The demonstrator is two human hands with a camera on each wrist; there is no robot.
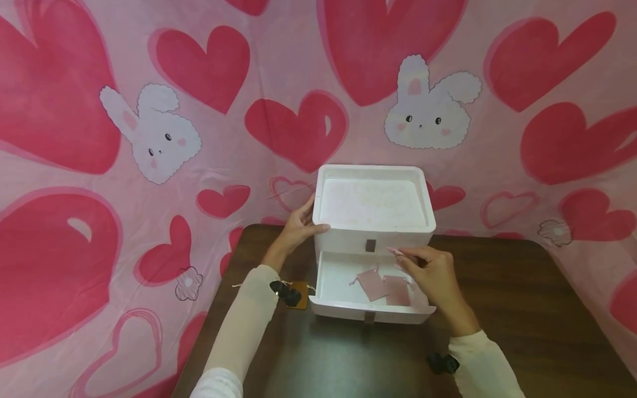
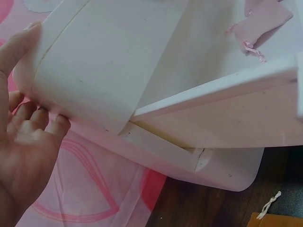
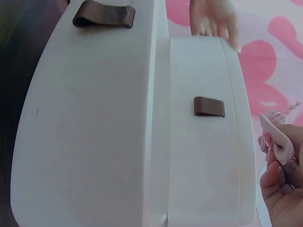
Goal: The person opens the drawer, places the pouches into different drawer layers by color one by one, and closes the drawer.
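Observation:
A white two-drawer box [image 1: 323, 241] stands on the table, its lower drawer [image 1: 343, 313] pulled out. Two pink drawstring pouches [image 1: 372, 284] lie flat inside that drawer. My left hand [image 1: 297, 224] rests against the box's upper left side, thumb near the top rim; the left wrist view shows its fingertips [image 2: 59, 124] touching the side wall. Over the drawer's right part, my right hand [image 1: 433, 271] pinches another pink drawstring pouch [image 3: 279, 142], folded between thumb and fingers.
An orange-brown drawstring pouch [image 1: 298, 296] lies on the dark wooden table [image 1: 278, 354], left of the drawer. Brown pull tabs [image 3: 209, 107] sit on both drawer fronts. The box top is a shallow tray [image 1: 375, 202]. Behind hangs a pink cloth [image 1: 358, 132] with hearts and rabbits.

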